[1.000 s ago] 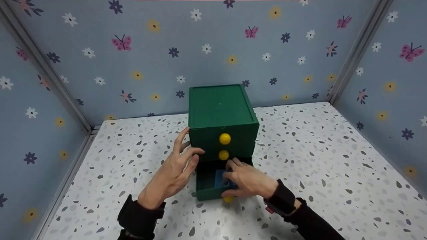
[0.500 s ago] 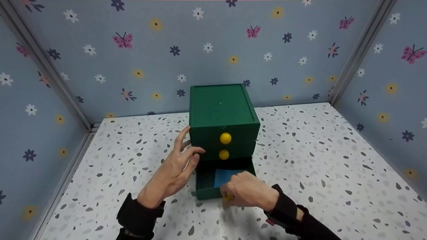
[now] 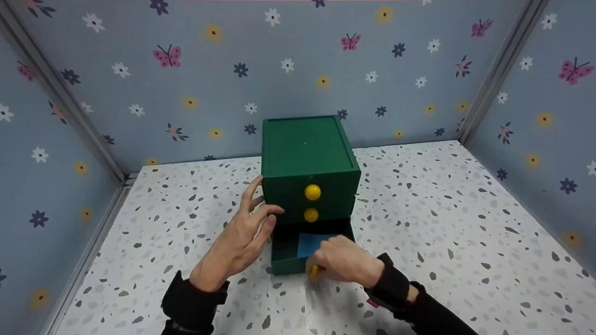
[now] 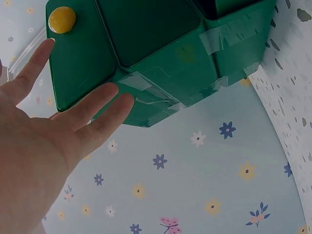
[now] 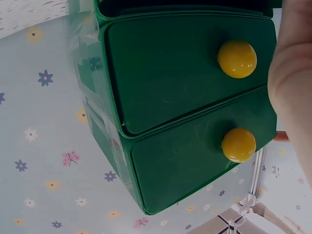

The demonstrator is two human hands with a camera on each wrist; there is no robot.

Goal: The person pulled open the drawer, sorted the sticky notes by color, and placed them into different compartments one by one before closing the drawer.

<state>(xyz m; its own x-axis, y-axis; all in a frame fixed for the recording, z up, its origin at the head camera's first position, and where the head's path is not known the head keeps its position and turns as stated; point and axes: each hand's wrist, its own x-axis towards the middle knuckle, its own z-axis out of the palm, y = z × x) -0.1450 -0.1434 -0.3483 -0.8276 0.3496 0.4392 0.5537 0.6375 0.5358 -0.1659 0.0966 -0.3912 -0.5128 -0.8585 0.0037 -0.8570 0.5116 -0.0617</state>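
A green three-drawer cabinet (image 3: 307, 144) with yellow ball knobs stands against the back wall, its bottom drawer (image 3: 284, 266) pulled out. Inside that drawer lies a flat blue piece (image 3: 311, 243), partly hidden by my right hand. The right hand (image 3: 344, 260) curls over the drawer's front and grips its yellow knob (image 3: 315, 271), which shows between the fingers. With fingers spread, my left hand (image 3: 240, 237) rests at the cabinet's left front edge, fingertips on the side and the front. The upper two drawers are closed, as the right wrist view shows, with a top knob (image 5: 239, 145) and a middle knob (image 5: 237, 59).
The speckled white tabletop (image 3: 419, 223) spreads around the cabinet. Blue flowered panels (image 3: 209, 83) enclose it at the back and sides, with metal posts (image 3: 498, 70) in the corners. Clear tape (image 4: 219, 39) runs along the cabinet's side.
My right hand has come out of the bottom drawer, leaving the blue piece inside, and has taken hold of the knob. The left hand stays at the cabinet's edge.
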